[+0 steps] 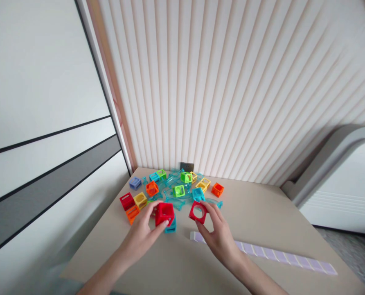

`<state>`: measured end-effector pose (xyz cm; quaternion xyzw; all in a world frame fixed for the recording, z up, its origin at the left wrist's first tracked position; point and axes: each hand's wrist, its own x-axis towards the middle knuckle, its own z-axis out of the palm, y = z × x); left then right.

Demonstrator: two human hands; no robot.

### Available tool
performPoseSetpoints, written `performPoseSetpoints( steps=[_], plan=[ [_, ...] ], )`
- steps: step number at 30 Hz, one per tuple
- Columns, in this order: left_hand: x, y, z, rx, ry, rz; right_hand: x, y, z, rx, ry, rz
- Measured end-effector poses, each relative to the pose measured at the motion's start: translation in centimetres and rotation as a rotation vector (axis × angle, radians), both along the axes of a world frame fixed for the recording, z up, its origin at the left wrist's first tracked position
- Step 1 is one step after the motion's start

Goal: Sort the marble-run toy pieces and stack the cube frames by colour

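My left hand (pixel 144 233) grips a red cube (pixel 164 214) between thumb and fingers. A second red block (pixel 197 212), with a round opening facing up, is pinched in my right hand (pixel 217 233). The two red pieces are apart. Partly hidden behind the left one is a teal cube (pixel 170 226). Beyond my hands lie several colored cubes, among them an orange one (pixel 152 188), a green one (pixel 179 191), a blue one (pixel 198 194) and a yellow one (pixel 140 200), with translucent teal pieces (pixel 176 203) around them.
A long strip of lilac segments (pixel 274 254) lies on the beige table (pixel 158 262), passing behind my right hand. An orange cube (pixel 217 189) sits apart at the right of the pile. Ribbed wall panels (pixel 201 90) rise behind the table; a white cabinet (pixel 41 73) stands left.
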<state>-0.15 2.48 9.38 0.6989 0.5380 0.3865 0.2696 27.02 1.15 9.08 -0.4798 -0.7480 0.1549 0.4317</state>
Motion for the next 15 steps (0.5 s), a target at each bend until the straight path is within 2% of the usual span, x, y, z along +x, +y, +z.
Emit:
performPoseSetpoints(
  steps=[3,5,7,11,15],
  plan=[
    [-1.7,4.9,0.2,0.057,0.057,0.124,-0.1,0.8,-2.3,0.017,-0.225,0.024],
    [-2.1,8.6,0.4,0.099,0.194,0.206,-0.5,1.1,-3.7,0.036,-0.305,0.024],
    [-1.8,11.9,0.6,0.069,0.391,0.205,-1.0,1.5,-4.6,0.040,-0.345,0.009],
    [0.4,16.6,0.5,0.069,0.499,0.192,-1.6,2.3,-5.1,-0.039,-0.393,0.024],
    [2.8,19.2,-0.5,0.037,0.569,0.192,-1.1,2.2,-4.6,-0.169,-0.427,0.009]
  ],
)
